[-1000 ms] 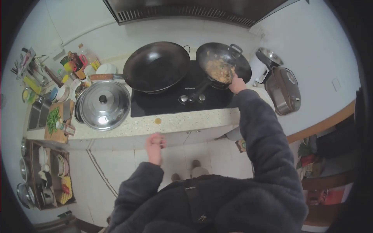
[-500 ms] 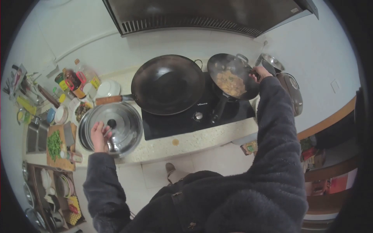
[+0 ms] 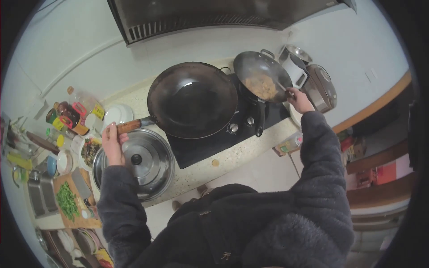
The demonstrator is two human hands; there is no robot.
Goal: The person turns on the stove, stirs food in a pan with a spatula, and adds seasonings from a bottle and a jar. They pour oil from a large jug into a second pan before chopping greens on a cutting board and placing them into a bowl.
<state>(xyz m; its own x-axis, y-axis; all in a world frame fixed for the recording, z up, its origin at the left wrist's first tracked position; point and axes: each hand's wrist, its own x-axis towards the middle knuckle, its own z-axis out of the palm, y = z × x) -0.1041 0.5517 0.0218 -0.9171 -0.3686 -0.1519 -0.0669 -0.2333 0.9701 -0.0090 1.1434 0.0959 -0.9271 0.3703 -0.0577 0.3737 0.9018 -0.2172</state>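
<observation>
My left hand [image 3: 113, 143] is at the end of the wooden handle [image 3: 128, 126] of a large dark wok [image 3: 192, 100], with thumb and fingers closed around it. The wok has a bare, shiny inside and sits on the black cooktop [image 3: 187, 154]. My right hand [image 3: 300, 101] grips a utensil with a thin shaft [image 3: 281, 86] that reaches into a smaller dark pan [image 3: 254, 62]; its head is hidden. Browned food pieces [image 3: 261, 85] lie in that pan. Beneath my left hand is a pot with a glass lid [image 3: 149, 167] and a black knob.
A cutting board [image 3: 85, 221] with chopped greens [image 3: 67, 201] and a cleaver [image 3: 80, 182] lies left, beside the sink [image 3: 42, 196]. Bottles [image 3: 71, 118] and bowls crowd the back left. A rice cooker [image 3: 322, 85] stands right of the smaller pan. The range hood [image 3: 214, 13] hangs above.
My left hand has moved up from over the pot lid to the wok handle. My right hand stays at the smaller pan with the utensil. The whole view has turned slightly.
</observation>
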